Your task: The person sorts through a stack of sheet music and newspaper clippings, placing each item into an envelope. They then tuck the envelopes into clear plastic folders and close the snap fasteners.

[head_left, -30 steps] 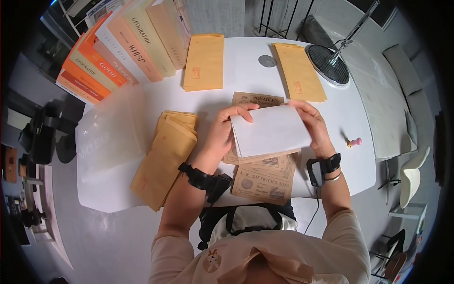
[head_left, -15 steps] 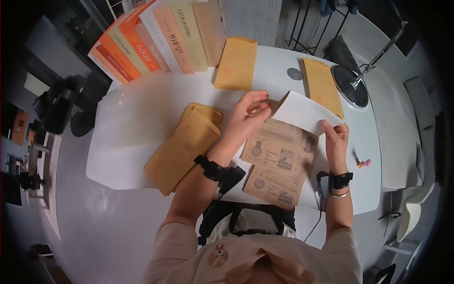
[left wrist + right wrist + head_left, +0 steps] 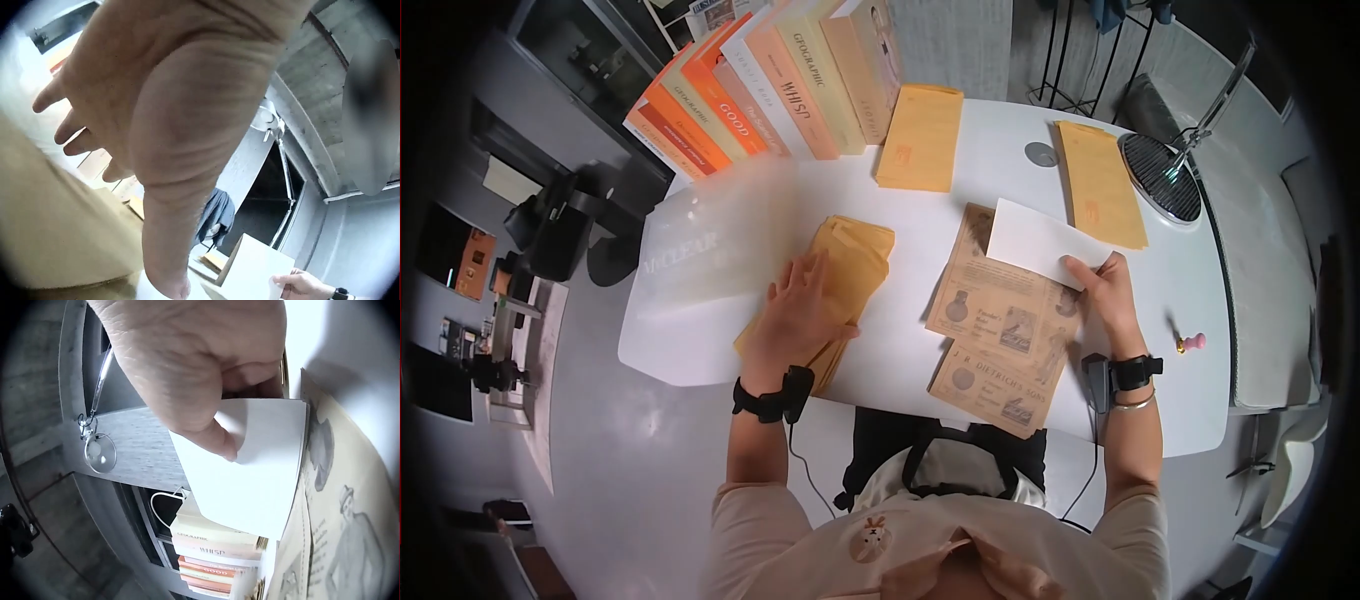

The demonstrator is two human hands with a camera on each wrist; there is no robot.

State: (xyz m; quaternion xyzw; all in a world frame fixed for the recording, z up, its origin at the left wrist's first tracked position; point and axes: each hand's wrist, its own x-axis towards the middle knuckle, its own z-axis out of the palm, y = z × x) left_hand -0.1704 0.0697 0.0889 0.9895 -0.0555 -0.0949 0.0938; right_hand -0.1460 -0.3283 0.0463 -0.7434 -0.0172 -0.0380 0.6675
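The right hand (image 3: 1103, 290) pinches folded white paper (image 3: 1040, 238) at its right end, thumb on top; in the right wrist view the thumb lies on the white paper (image 3: 250, 469). Below it are printed brown sheets (image 3: 990, 300), the lower one (image 3: 997, 385) nearer the person. Over the left pile of tan envelopes (image 3: 855, 255) is the left hand (image 3: 800, 310), fingers spread. The left wrist view shows that hand (image 3: 156, 112) with its fingers apart and nothing held, beside a large tan envelope surface (image 3: 62, 219); whether it touches the pile is unclear.
A translucent bag (image 3: 720, 240) lies on the left of the white table (image 3: 880, 370). Books (image 3: 770, 90) stand at the back left. More envelopes (image 3: 920, 140) and another stack (image 3: 1100, 185) lie behind, near a lamp base (image 3: 1162, 178). A pink-handled stamp (image 3: 1193, 342) lies right.
The left hand has let go of the white paper and moved left to the envelope pile. The right hand keeps its hold on the paper. The head view has shifted.
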